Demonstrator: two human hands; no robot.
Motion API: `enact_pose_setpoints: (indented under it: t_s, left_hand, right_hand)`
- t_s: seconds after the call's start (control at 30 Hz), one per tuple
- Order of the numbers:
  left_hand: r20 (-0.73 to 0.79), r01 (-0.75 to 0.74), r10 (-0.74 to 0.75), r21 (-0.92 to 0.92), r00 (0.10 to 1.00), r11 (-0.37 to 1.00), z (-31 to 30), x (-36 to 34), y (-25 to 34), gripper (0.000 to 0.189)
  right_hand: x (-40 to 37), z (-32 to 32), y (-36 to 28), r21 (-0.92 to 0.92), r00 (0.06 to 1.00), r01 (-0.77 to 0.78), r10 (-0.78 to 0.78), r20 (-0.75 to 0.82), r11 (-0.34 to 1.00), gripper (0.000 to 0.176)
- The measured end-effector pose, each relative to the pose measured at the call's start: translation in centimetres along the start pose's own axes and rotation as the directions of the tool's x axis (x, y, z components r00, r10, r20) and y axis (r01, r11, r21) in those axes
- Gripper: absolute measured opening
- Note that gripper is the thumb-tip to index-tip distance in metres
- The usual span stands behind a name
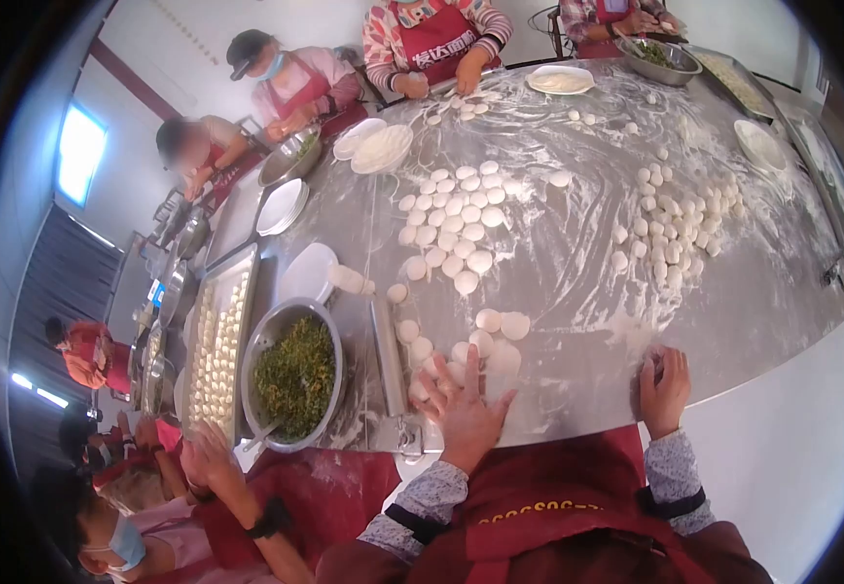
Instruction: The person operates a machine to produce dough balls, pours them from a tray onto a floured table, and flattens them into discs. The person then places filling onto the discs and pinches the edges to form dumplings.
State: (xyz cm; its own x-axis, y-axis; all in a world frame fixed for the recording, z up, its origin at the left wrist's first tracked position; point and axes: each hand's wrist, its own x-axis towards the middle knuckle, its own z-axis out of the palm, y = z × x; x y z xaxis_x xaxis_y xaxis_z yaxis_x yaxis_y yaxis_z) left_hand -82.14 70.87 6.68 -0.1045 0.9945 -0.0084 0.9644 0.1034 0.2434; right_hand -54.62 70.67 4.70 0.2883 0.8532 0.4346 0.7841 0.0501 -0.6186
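Note:
My left hand [467, 411] lies flat with fingers spread over several round dough pieces [502, 358] near the table's front edge. Some of these discs look flattened, and the ones under my fingers are partly hidden. Farther right at the edge, my right hand [666, 391] rests on the metal with its fingers curled in. What it holds, if anything, is hidden. Ahead of my left hand lies a cluster of small dough balls [453, 222]. Another heap of dough balls [680, 226] sits on the floured surface to the right.
Left of my hands stand a bowl of chopped green filling [295, 375] and a tray of rows of dumplings [219, 341]. White plates [307, 274] lie beyond them. Several co-workers in red aprons surround the steel table [577, 292], one close at my left [210, 462].

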Motion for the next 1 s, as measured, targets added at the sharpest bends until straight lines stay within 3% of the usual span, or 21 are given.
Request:
enact_pose_setpoints:
  t_s: [0.1,0.2,0.3,0.37,0.4,0.47,0.5,0.57,0.6,0.63,0.7,0.83,0.9,0.93,1.0]
  left_hand:
    - [0.030,0.029,-0.028,-0.007,0.999,1.000,-0.1,3.1,2.3,0.088]
    - [-0.036,0.018,-0.016,0.048,0.999,0.999,1.8,8.2,4.2,0.086]
    - [-0.159,0.027,-0.012,0.090,0.987,0.996,4.6,17.3,5.7,0.085]
    - [-0.153,0.137,-0.131,0.027,0.980,0.990,2.3,22.4,8.5,0.080]
    - [-0.151,0.119,-0.114,0.023,0.982,0.993,2.2,24.4,8.9,0.080]
    - [-0.234,-0.043,0.060,0.079,0.970,0.996,2.4,27.9,10.0,0.073]
    - [-0.230,-0.064,0.080,0.075,0.970,0.995,2.7,29.1,11.4,0.073]
    - [-0.085,-0.316,0.318,0.035,0.944,0.948,2.8,30.0,14.7,0.072]
    - [0.016,-0.393,0.397,-0.114,0.918,0.913,2.9,29.8,16.2,0.071]
    - [0.031,-0.404,0.411,-0.126,0.911,0.906,3.2,29.2,17.8,0.071]
    - [0.245,-0.483,0.564,-0.321,0.789,0.815,4.1,27.9,20.7,0.066]
    - [0.263,-0.627,0.685,-0.275,0.680,0.729,4.7,22.3,23.9,0.063]
    - [0.236,-0.761,0.794,-0.229,0.561,0.606,4.9,19.5,23.5,0.060]
    - [0.122,-0.814,0.837,-0.194,0.534,0.548,5.8,18.4,22.6,0.059]
    - [0.090,-0.843,0.865,-0.197,0.493,0.501,5.3,15.9,20.0,0.059]
  right_hand:
    - [0.1,0.0,-0.1,-0.019,1.000,-0.003,0.004,0.013,1.000,0.017]
    - [0.2,-0.1,-0.3,-0.037,0.999,-0.030,0.031,0.020,0.999,0.017]
    - [0.3,-0.1,-0.6,-0.047,0.999,-0.049,0.049,0.008,0.998,0.016]
    - [0.3,-0.2,-0.4,-0.031,0.998,-0.053,0.054,0.035,0.998,0.016]
    - [0.2,0.0,-0.2,-0.026,0.998,-0.049,0.050,0.026,0.998,0.017]
    - [0.1,0.1,0.1,-0.022,0.999,-0.050,0.050,0.013,0.999,0.017]
    - [0.1,0.1,0.1,-0.007,0.999,-0.042,0.042,0.017,0.999,0.017]
    - [0.2,-0.1,-0.2,-0.040,0.993,-0.101,0.103,0.052,0.994,0.019]
    - [0.1,-0.2,-0.3,-0.036,0.993,-0.104,0.106,0.059,0.994,0.019]
    - [0.1,-0.2,-0.3,-0.034,0.992,-0.107,0.109,0.070,0.994,0.019]
    - [0.1,-0.2,-0.3,-0.043,0.991,-0.119,0.122,0.057,0.992,0.019]
    - [0.1,-0.2,-0.3,-0.051,0.992,-0.111,0.114,0.059,0.992,0.019]
    - [0.0,-0.2,-0.3,-0.029,0.991,-0.115,0.117,0.058,0.993,0.019]
    - [0.0,-0.2,-0.2,-0.040,0.991,-0.110,0.112,0.068,0.993,0.022]
    - [0.0,-0.1,-0.2,-0.029,0.994,-0.101,0.103,0.044,0.994,0.024]
